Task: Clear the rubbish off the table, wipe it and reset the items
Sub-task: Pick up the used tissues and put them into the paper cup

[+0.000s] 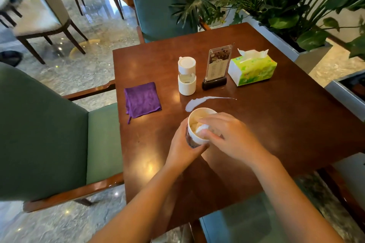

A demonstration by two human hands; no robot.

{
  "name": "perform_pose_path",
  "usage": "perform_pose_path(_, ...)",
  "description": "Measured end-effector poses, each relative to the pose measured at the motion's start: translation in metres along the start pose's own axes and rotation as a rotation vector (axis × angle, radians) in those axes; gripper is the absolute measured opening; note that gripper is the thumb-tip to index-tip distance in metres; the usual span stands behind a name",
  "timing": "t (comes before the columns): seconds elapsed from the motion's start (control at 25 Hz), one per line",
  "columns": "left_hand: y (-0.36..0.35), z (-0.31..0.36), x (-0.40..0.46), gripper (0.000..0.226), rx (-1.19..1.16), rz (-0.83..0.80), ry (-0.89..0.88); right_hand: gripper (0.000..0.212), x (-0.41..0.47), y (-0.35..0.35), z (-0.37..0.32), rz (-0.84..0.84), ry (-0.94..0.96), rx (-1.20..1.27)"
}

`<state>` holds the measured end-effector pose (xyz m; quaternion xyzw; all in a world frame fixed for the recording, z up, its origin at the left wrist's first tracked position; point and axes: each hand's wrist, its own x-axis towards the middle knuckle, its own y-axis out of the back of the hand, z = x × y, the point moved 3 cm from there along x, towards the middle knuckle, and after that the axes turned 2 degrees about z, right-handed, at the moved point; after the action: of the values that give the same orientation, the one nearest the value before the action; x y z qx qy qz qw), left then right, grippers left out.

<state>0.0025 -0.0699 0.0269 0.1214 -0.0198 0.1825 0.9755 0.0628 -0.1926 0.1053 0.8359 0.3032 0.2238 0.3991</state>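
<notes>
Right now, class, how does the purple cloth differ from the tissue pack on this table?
The purple cloth lies flat and folded near the table's left edge; the tissue pack is a green-and-white block standing proud of the table at the far right. The cloth is plain, the pack printed, with a white tissue sticking out on top. Neither is touched by a hand.

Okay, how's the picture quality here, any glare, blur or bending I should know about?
Head view: warm ceiling lights leave glare spots on the glossy table, strongest near its front left; the right hand is slightly motion-blurred over the paper cup; wide-angle distortion bends the table edges and the green chair; the spill and tissue pack are sharp.
</notes>
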Motion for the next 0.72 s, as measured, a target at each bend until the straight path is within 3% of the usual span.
perform_pose_path(0.12, 0.019, 0.000, -0.011, 0.072, 0.013, 0.039, 0.007, 0.039, -0.014, -0.008, -0.011, 0.022, 0.161, -0.032)
perform_pose_path(0.32, 0.046, -0.003, -0.032, 0.074, 0.046, 0.065, 0.042, 0.044, -0.006, -0.031, -0.040, -0.253, 0.239, -0.206)
perform_pose_path(0.4, 0.058, -0.007, -0.041, 0.074, 0.043, 0.097, 0.067, 0.043, 0.000, -0.039, -0.054, -0.288, 0.289, -0.219)
perform_pose_path(0.6, 0.095, -0.008, -0.067, 0.075, 0.034, 0.195, 0.119, 0.035, -0.010, -0.053, -0.069, 0.014, 0.331, 0.016)
perform_pose_path(0.72, 0.115, -0.013, -0.088, 0.074, 0.032, 0.193, 0.159, 0.036, -0.021, -0.078, -0.077, 0.022, 0.260, 0.111)
